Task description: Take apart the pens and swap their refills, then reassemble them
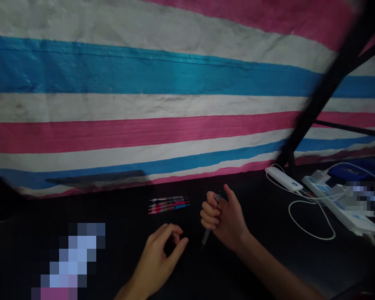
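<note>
Over the dark counter (121, 233), I am watching a grey pen (206, 237) slanting through the right hand (225, 214).
Its fingers are holding the barrel in a tight curl, but the thumb is standing up clear, so I am judging that the pen could twist or slide downward if the curl loosens. The left hand (161, 252) is sitting half open with nothing visible in it; I cannot tell whether it is touching the counter. Just beyond it, a row of pens (167, 205) is lying side by side, and brushing knuckles could be scattering them, dim light making a misjudged reach likelier.
</note>
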A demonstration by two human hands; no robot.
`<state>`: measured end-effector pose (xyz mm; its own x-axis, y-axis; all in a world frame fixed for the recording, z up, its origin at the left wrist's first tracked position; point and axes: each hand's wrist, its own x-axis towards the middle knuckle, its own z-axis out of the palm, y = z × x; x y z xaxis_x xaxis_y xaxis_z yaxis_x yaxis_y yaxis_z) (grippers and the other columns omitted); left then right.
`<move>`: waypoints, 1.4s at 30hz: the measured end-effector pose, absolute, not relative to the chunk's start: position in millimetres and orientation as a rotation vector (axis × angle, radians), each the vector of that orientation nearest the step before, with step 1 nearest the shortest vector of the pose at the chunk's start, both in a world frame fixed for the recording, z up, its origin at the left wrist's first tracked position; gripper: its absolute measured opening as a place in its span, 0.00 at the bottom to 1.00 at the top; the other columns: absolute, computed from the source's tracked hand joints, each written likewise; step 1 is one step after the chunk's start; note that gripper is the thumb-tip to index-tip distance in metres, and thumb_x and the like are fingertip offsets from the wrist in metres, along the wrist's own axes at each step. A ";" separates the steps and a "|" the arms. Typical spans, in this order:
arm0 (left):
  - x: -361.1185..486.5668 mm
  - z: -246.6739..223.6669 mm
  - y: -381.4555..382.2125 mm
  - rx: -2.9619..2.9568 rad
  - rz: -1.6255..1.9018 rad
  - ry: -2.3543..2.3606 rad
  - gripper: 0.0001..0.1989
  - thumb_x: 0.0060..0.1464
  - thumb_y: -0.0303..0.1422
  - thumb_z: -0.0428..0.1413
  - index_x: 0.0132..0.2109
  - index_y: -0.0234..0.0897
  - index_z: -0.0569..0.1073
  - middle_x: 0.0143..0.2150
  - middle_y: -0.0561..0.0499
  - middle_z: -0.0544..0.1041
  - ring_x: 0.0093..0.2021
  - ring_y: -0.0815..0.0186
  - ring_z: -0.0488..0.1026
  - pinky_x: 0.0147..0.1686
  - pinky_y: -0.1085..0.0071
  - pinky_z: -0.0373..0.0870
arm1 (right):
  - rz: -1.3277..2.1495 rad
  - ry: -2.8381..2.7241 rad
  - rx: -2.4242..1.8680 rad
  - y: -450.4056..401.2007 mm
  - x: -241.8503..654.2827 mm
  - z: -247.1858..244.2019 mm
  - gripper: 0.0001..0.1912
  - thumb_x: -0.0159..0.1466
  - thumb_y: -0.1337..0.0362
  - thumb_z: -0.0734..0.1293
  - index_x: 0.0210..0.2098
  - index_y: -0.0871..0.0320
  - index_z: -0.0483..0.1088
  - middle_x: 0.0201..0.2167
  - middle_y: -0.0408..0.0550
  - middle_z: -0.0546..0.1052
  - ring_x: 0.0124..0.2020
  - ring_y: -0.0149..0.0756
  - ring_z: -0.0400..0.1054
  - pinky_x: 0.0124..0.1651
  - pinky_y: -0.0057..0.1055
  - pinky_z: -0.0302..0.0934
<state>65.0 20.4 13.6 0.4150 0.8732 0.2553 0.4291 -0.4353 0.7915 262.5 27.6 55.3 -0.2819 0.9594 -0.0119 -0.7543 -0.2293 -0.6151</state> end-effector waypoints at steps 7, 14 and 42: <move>54.7 15.2 34.3 2.146 0.893 1.226 0.08 0.57 0.36 0.51 0.33 0.39 0.71 0.29 0.52 0.73 0.29 0.64 0.69 0.33 0.70 0.64 | 1.856 -0.503 -0.534 40.8 253.4 62.1 0.18 0.59 0.53 0.55 0.18 0.56 0.48 0.11 0.33 0.44 0.13 0.24 0.32 0.16 0.24 0.30; 40.4 10.6 50.1 2.252 0.832 1.368 0.10 0.59 0.37 0.47 0.34 0.40 0.69 0.31 0.51 0.73 0.32 0.63 0.71 0.35 0.67 0.64 | 1.921 -0.489 -0.582 41.1 246.7 61.8 0.22 0.59 0.48 0.55 0.18 0.56 0.49 0.11 0.33 0.44 0.13 0.23 0.32 0.16 0.24 0.29; 37.7 10.0 52.5 2.424 0.500 1.379 0.08 0.57 0.32 0.46 0.34 0.41 0.69 0.28 0.52 0.70 0.32 0.62 0.68 0.32 0.69 0.61 | 1.860 -0.521 -0.664 45.7 280.1 57.2 0.25 0.59 0.42 0.58 0.20 0.57 0.54 0.12 0.32 0.46 0.13 0.22 0.35 0.15 0.22 0.31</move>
